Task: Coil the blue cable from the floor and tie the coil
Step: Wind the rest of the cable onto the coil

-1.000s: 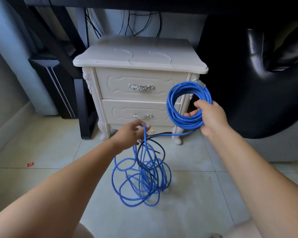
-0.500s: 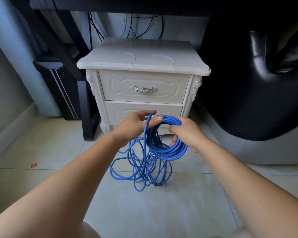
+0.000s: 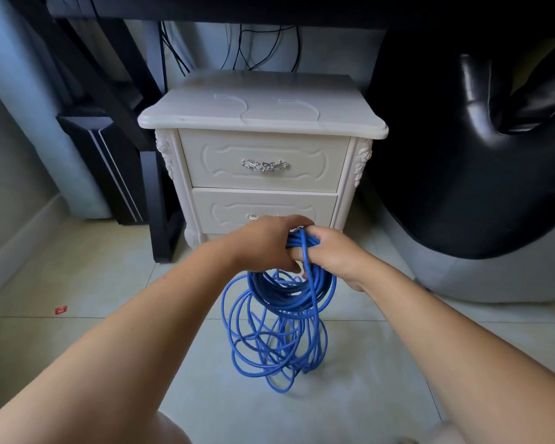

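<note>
Both meet knuckles-up: left hand (image 3: pixel 263 243) and right hand (image 3: pixel 332 254) each curl round the cable (image 3: pixel 297 296) coil's top. Loose loops hang toward 6 o'clock onto the floor (image 3: pixel 77 283).

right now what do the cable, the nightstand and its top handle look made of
The cable looks plastic- or rubber-jacketed: smooth blue, slight sheen, bending in loose loops. The nightstand is probably painted wood or board: cream, satin, with carved trim. The handle seems metal: shiny silver with bright glints.
</note>
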Demonstrator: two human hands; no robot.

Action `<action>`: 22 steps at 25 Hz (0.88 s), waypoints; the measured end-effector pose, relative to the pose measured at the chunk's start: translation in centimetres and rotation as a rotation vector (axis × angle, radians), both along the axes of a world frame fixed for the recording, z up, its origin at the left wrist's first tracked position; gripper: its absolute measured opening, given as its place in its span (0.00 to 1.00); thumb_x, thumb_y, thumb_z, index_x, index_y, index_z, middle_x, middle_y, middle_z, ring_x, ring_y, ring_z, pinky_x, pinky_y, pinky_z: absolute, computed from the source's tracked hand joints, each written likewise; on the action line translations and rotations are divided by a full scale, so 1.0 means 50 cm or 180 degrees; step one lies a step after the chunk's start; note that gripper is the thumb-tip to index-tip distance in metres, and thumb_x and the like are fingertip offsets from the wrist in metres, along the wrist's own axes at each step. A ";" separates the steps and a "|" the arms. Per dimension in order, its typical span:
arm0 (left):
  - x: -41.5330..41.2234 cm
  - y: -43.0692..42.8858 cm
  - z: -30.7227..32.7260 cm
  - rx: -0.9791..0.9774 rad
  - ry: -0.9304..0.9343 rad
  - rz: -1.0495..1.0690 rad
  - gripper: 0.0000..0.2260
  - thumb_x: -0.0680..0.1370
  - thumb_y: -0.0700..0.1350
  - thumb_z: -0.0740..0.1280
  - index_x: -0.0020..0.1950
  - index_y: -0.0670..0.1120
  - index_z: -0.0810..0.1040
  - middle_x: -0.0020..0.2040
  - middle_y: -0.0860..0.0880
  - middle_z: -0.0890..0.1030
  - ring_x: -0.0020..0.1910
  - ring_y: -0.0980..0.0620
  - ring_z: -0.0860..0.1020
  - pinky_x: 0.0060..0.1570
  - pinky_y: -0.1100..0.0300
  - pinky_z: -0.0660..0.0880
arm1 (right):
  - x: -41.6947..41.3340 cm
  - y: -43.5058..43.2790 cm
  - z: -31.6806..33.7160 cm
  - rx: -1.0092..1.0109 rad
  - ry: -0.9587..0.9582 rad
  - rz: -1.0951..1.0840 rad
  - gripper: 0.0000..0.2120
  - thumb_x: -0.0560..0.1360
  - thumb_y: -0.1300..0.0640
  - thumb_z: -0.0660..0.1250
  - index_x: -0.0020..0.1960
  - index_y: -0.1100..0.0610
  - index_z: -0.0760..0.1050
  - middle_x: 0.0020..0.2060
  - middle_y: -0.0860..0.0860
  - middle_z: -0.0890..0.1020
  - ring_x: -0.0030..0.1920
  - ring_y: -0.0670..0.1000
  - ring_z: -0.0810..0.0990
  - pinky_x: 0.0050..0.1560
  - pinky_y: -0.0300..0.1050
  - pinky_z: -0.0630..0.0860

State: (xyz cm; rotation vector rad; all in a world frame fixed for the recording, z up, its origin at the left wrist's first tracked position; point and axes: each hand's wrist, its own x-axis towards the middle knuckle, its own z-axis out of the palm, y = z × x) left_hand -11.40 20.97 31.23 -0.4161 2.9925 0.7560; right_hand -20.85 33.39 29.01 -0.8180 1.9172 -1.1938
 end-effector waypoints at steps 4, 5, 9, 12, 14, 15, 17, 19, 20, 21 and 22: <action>-0.007 0.013 0.013 -0.0342 0.0158 0.0132 0.34 0.72 0.44 0.70 0.74 0.59 0.62 0.54 0.49 0.82 0.53 0.46 0.78 0.51 0.53 0.75 | -0.008 0.000 -0.008 -0.0246 -0.0582 0.0120 0.10 0.74 0.59 0.72 0.54 0.53 0.79 0.40 0.50 0.83 0.41 0.50 0.79 0.49 0.46 0.76; -0.007 0.008 0.015 -0.0338 0.0193 0.0201 0.33 0.72 0.45 0.70 0.75 0.58 0.62 0.54 0.49 0.82 0.53 0.45 0.78 0.51 0.53 0.75 | -0.010 0.001 -0.007 -0.0392 -0.0972 0.0190 0.14 0.72 0.58 0.74 0.57 0.52 0.79 0.43 0.51 0.83 0.44 0.52 0.79 0.52 0.49 0.75; 0.026 -0.053 0.029 -0.0039 0.0830 0.0901 0.19 0.75 0.44 0.70 0.65 0.56 0.76 0.51 0.51 0.83 0.51 0.49 0.80 0.52 0.56 0.74 | -0.051 0.016 0.016 -0.0927 -0.1939 -0.0212 0.34 0.65 0.52 0.78 0.67 0.42 0.70 0.55 0.54 0.83 0.52 0.56 0.81 0.58 0.56 0.74; 0.056 -0.097 0.045 0.0668 0.1726 0.1621 0.09 0.76 0.43 0.71 0.55 0.52 0.82 0.39 0.55 0.82 0.33 0.62 0.76 0.41 0.62 0.72 | -0.084 0.044 0.041 -0.1260 -0.2404 -0.1028 0.26 0.79 0.65 0.60 0.73 0.47 0.63 0.56 0.60 0.82 0.44 0.57 0.84 0.49 0.54 0.81; 0.072 -0.103 0.062 0.1208 0.2242 0.1976 0.08 0.76 0.42 0.71 0.52 0.53 0.82 0.35 0.57 0.79 0.26 0.63 0.72 0.33 0.65 0.71 | -0.087 0.058 0.046 -0.1032 -0.2416 -0.1572 0.24 0.79 0.70 0.49 0.72 0.55 0.66 0.45 0.59 0.81 0.24 0.47 0.75 0.36 0.43 0.81; 0.076 -0.102 0.070 0.1436 0.2402 0.2092 0.08 0.76 0.42 0.71 0.50 0.55 0.81 0.34 0.56 0.78 0.26 0.61 0.71 0.30 0.66 0.71 | -0.088 0.060 0.040 -0.0727 -0.2187 -0.1815 0.23 0.78 0.70 0.48 0.68 0.58 0.70 0.40 0.57 0.78 0.21 0.46 0.70 0.36 0.42 0.80; 0.079 -0.094 0.080 0.1678 0.2518 0.2156 0.10 0.76 0.41 0.71 0.46 0.59 0.80 0.33 0.54 0.77 0.29 0.56 0.71 0.27 0.65 0.71 | -0.078 0.059 0.028 -0.0143 -0.1564 -0.2120 0.16 0.79 0.69 0.50 0.57 0.62 0.75 0.34 0.55 0.72 0.27 0.50 0.72 0.43 0.46 0.79; 0.077 -0.082 0.083 0.1743 0.2445 0.2031 0.11 0.76 0.42 0.71 0.45 0.60 0.80 0.32 0.56 0.77 0.29 0.57 0.71 0.29 0.63 0.72 | -0.054 0.052 0.037 0.0149 -0.0655 -0.2068 0.09 0.79 0.66 0.54 0.51 0.61 0.73 0.33 0.55 0.72 0.33 0.53 0.72 0.41 0.39 0.76; 0.075 -0.075 0.084 0.1752 0.2389 0.1930 0.11 0.76 0.42 0.71 0.47 0.60 0.81 0.31 0.58 0.77 0.28 0.59 0.71 0.31 0.63 0.72 | -0.044 0.044 0.047 0.0167 -0.0111 -0.1987 0.09 0.80 0.64 0.56 0.54 0.60 0.73 0.38 0.55 0.76 0.37 0.52 0.73 0.40 0.36 0.73; 0.072 -0.067 0.086 0.1753 0.2329 0.1822 0.10 0.76 0.41 0.71 0.48 0.58 0.81 0.31 0.59 0.77 0.28 0.60 0.71 0.31 0.64 0.72 | -0.040 0.036 0.055 0.0037 0.0315 -0.1842 0.11 0.81 0.59 0.57 0.59 0.59 0.75 0.47 0.54 0.79 0.45 0.51 0.75 0.46 0.37 0.72; 0.070 -0.059 0.087 0.1767 0.2262 0.1707 0.10 0.76 0.41 0.71 0.49 0.57 0.82 0.30 0.60 0.77 0.27 0.61 0.71 0.31 0.65 0.72 | -0.035 0.027 0.062 -0.0191 0.0450 -0.1601 0.15 0.82 0.53 0.57 0.65 0.57 0.74 0.57 0.51 0.79 0.54 0.49 0.75 0.54 0.38 0.69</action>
